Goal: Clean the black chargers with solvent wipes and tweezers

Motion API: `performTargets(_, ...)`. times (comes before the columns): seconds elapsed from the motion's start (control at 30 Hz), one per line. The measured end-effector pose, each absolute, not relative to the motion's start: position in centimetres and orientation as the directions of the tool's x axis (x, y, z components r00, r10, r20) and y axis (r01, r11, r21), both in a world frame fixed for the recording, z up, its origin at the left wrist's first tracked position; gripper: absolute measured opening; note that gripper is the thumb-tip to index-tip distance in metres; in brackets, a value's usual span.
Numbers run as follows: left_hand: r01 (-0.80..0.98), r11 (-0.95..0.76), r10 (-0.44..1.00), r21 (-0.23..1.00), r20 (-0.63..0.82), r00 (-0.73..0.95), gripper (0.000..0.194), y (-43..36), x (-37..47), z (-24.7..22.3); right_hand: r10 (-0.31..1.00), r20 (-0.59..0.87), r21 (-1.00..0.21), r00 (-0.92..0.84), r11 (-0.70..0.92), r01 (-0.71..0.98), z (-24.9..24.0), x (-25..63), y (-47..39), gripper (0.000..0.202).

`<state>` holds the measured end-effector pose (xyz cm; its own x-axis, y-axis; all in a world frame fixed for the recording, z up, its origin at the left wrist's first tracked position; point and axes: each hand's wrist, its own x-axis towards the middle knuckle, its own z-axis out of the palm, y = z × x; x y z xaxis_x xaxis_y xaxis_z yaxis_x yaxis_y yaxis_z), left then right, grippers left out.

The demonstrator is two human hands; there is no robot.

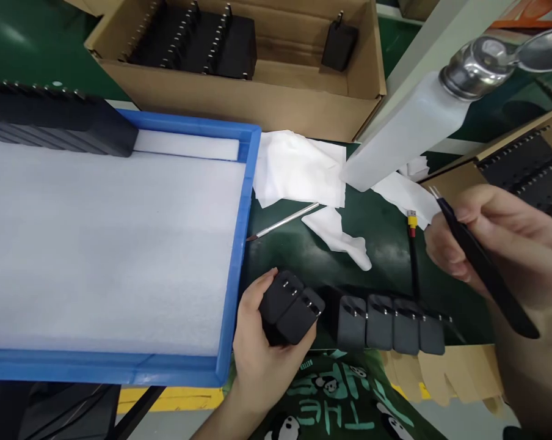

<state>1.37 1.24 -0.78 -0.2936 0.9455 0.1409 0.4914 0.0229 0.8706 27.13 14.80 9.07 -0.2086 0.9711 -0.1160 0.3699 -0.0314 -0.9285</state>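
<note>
My left hand (269, 357) is closed around two black plug adapters (294, 305) held side by side, their metal prongs facing up. My right hand (509, 238) pinches a pair of black tweezers (482, 263), the thin silver tips pointing up and left. Between the hands, several more black adapters (380, 324) stand in a row at the near edge of the green table, prongs up. A black cable with a yellow-and-red USB plug (412, 221) lies behind that row.
At left, a blue tray (234, 269) lined with white foam holds a row of black adapters (74, 122). Behind stands a cardboard box (257, 101) with more adapters. A white dispenser bottle (408, 131), white wipes (303, 165) and a thin brush (285, 221) occupy the middle. Another adapter box (459, 174) sits right.
</note>
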Motion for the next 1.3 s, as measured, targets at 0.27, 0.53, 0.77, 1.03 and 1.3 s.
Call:
performTargets(0.27,0.512,0.006,0.944,0.859,0.164,-0.286,0.076,1.2,1.3,-0.6,0.725,-0.096,-0.995,-0.682,-0.056,0.080,8.0,21.3,17.1,0.014)
performTargets(0.53,0.503,-0.017,0.943,0.864,0.181,-0.279,0.078,1.3,1.4,-0.6,0.708,0.096,-0.973,-0.700,0.215,0.085,6.7,20.9,17.0,0.039)
performTargets(0.77,0.510,-0.028,0.942,0.860,0.194,-0.275,0.078,1.4,1.4,-0.5,0.652,0.130,-0.957,-0.747,0.279,0.077,7.1,20.0,17.3,0.020)
performTargets(1.03,0.522,-0.035,0.938,0.852,0.209,-0.277,0.077,1.5,1.4,-0.6,0.626,0.142,-0.949,-0.766,0.306,0.074,6.7,19.3,17.1,0.026)
performTargets(1.3,0.540,-0.037,0.940,0.841,0.212,-0.266,0.076,1.6,1.3,-0.4,0.646,0.159,-0.948,-0.747,0.312,0.068,6.4,19.2,16.6,0.019)
